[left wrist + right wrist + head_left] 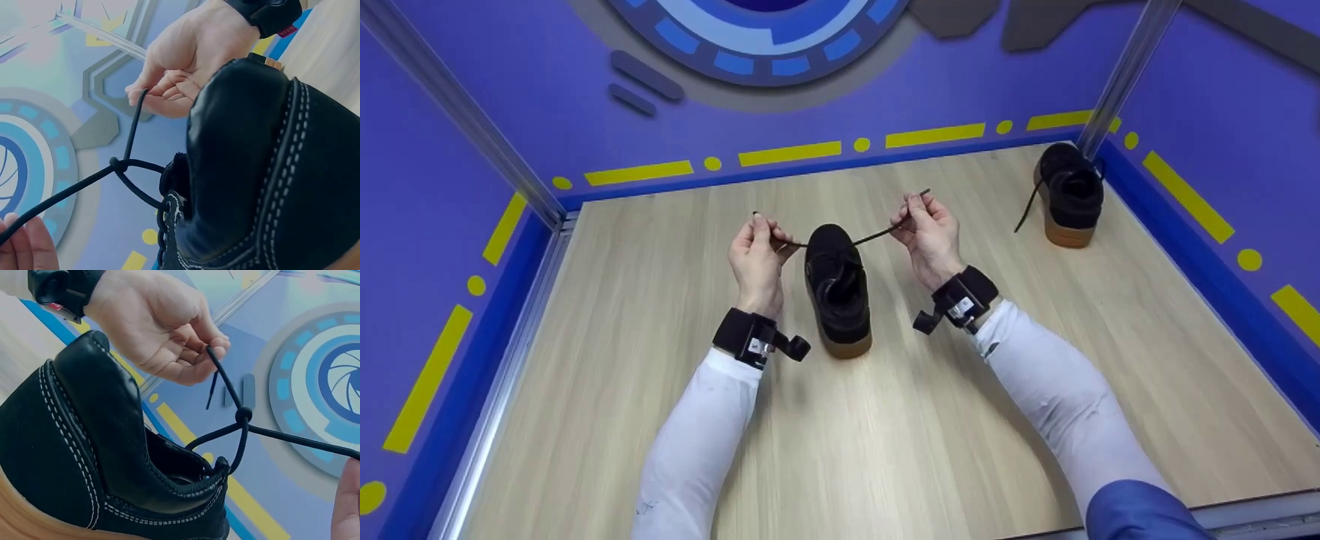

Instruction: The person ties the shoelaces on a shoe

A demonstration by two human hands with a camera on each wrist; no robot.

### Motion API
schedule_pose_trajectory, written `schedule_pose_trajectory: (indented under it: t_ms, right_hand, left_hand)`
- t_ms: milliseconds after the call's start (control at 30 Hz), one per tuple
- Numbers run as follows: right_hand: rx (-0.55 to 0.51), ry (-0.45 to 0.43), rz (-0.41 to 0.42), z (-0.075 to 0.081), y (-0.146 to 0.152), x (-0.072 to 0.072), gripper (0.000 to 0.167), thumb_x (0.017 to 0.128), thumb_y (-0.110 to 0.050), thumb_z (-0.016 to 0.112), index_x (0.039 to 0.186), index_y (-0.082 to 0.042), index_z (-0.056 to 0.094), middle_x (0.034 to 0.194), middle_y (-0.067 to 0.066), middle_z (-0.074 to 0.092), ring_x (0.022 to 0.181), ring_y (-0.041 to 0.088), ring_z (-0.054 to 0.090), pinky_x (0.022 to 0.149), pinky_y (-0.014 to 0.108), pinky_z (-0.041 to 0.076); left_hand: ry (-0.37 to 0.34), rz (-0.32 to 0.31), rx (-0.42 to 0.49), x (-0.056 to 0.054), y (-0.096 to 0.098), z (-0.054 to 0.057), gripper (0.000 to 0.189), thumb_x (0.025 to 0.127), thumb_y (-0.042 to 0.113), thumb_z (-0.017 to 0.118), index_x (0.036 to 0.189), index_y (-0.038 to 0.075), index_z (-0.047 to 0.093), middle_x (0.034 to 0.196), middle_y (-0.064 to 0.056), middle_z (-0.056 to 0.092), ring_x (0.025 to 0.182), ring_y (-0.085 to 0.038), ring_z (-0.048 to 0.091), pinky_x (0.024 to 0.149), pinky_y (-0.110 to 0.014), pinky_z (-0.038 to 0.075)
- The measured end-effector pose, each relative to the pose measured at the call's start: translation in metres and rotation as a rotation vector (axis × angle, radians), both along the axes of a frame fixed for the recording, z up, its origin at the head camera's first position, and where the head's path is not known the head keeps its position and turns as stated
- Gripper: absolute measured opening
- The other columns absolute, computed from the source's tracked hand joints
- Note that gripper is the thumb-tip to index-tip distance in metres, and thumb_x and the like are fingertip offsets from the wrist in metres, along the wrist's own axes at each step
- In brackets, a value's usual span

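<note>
A black shoe (840,300) with a tan sole stands in the middle of the table, its heel toward me. To its left, my left hand (757,255) pinches one end of its dark shoelace (73,191). My right hand (931,238) pinches the other lace end, right of the shoe. Both ends are stretched outward and upward. In the right wrist view the two strands cross in a small knot (243,414) that sits above the shoe's tongue, with loops running down to the eyelets. White stitching lines the heel collar (292,163).
A second black shoe (1069,196) stands at the back right corner, its lace (1026,210) hanging loose onto the table. The light wood tabletop (622,337) is bounded by purple panels (532,90) at the back and both sides. Metal rails (502,420) run along the edges.
</note>
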State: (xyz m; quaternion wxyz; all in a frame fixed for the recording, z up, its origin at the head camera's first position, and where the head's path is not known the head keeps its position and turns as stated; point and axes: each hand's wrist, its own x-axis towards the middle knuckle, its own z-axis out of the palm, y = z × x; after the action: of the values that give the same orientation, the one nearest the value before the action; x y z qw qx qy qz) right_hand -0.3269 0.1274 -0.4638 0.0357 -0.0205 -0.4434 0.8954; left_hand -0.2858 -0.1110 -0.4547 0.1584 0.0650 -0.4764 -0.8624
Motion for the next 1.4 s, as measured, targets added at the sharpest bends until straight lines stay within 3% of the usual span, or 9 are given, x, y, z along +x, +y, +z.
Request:
schedule_pose_trajectory:
  t_ms: [233, 600, 900, 1133, 1300, 1400]
  right_hand:
    - [-0.030, -0.059, -0.007, -0.006, 0.011, 0.000, 0.015, 0.110, -0.016, 0.055, 0.107, -0.003, 0.060, 0.077, -0.001, 0.063, 0.066, 0.009, 0.063, 0.065, 0.024, 0.058]
    - [-0.078, -0.168, -0.019, -0.020, 0.027, -0.004, 0.015, 0.110, -0.018, 0.054, 0.107, -0.004, 0.059, 0.076, -0.002, 0.058, 0.065, 0.008, 0.058, 0.061, 0.021, 0.052]
    - [-0.034, -0.250, -0.024, -0.032, 0.045, -0.008, 0.015, 0.111, -0.020, 0.050, 0.106, -0.007, 0.056, 0.073, -0.003, 0.054, 0.067, 0.010, 0.054, 0.064, 0.023, 0.051]
    - [-0.026, -0.277, -0.039, -0.039, 0.054, -0.011, 0.015, 0.112, -0.019, 0.050, 0.105, -0.007, 0.055, 0.072, -0.003, 0.053, 0.068, 0.010, 0.054, 0.064, 0.024, 0.051]
    - [-0.009, -0.269, -0.024, -0.041, 0.057, -0.009, 0.015, 0.111, -0.018, 0.051, 0.104, -0.006, 0.056, 0.071, -0.003, 0.055, 0.066, 0.010, 0.057, 0.063, 0.025, 0.054]
    - [-0.011, -0.258, 0.028, -0.039, 0.060, -0.007, 0.014, 0.110, -0.017, 0.054, 0.104, -0.005, 0.058, 0.073, -0.001, 0.060, 0.068, 0.011, 0.062, 0.065, 0.026, 0.056]
  left_hand:
    - [-0.045, -0.004, 0.026, 0.003, -0.008, -0.010, 0.030, 0.113, 0.022, 0.047, 0.093, 0.003, 0.057, 0.076, 0.000, 0.059, 0.069, -0.013, 0.061, 0.068, -0.030, 0.058]
    - [-0.172, -0.032, 0.162, 0.007, -0.024, -0.028, 0.029, 0.114, 0.022, 0.045, 0.091, 0.008, 0.056, 0.077, 0.002, 0.056, 0.069, -0.012, 0.058, 0.068, -0.028, 0.057]
    - [-0.285, -0.066, 0.216, 0.009, -0.039, -0.039, 0.029, 0.113, 0.019, 0.047, 0.088, 0.009, 0.057, 0.073, 0.003, 0.056, 0.067, -0.011, 0.056, 0.066, -0.028, 0.057]
    - [-0.332, -0.075, 0.259, 0.010, -0.045, -0.040, 0.030, 0.112, 0.015, 0.047, 0.084, 0.008, 0.057, 0.072, 0.002, 0.056, 0.068, -0.013, 0.055, 0.065, -0.028, 0.058]
    - [-0.333, -0.080, 0.226, 0.011, -0.046, -0.039, 0.030, 0.112, 0.015, 0.049, 0.084, 0.008, 0.059, 0.071, 0.001, 0.058, 0.065, -0.012, 0.058, 0.065, -0.028, 0.060]
    - [-0.330, -0.105, 0.179, 0.011, -0.047, -0.036, 0.026, 0.112, 0.016, 0.049, 0.092, 0.004, 0.061, 0.078, -0.002, 0.063, 0.072, -0.015, 0.065, 0.075, -0.031, 0.064]
